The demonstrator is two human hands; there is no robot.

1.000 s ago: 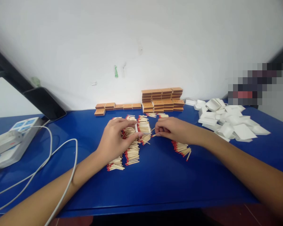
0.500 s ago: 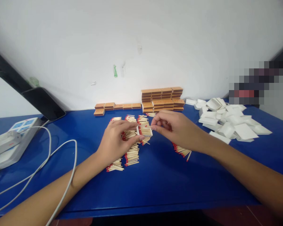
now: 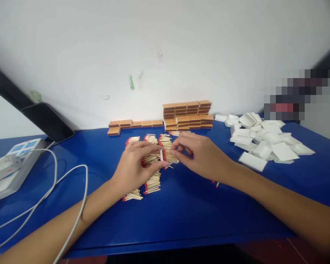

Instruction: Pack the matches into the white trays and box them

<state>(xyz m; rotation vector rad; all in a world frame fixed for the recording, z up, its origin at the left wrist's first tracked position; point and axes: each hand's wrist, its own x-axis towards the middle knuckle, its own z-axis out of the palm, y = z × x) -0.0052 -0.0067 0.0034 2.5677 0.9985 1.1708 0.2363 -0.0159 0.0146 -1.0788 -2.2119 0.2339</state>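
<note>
My left hand (image 3: 134,159) grips a small white matchbox tray (image 3: 161,154) between thumb and fingers. Red-headed matches (image 3: 168,156) fill the tray. Over its right half, my right hand (image 3: 200,154) has thumb and forefinger pinched at the matches; whatever lies between the fingertips is too small to make out. Rows of loose matches (image 3: 152,183) lie on the blue table around and under my left hand, partly hidden by it. A few more match tips (image 3: 216,184) show below my right wrist.
Brown matchboxes (image 3: 187,106) stand stacked against the wall, with a low row of matchboxes (image 3: 147,124) to their left. White empty trays (image 3: 264,141) are heaped at the right. At the left are a power strip (image 3: 24,157), a white cable (image 3: 86,183) and a dark phone-like slab (image 3: 48,121).
My right hand has shifted slightly left and down, from the tray's right end onto the matches in it. My left hand keeps its hold on the tray. The view has shifted slightly.
</note>
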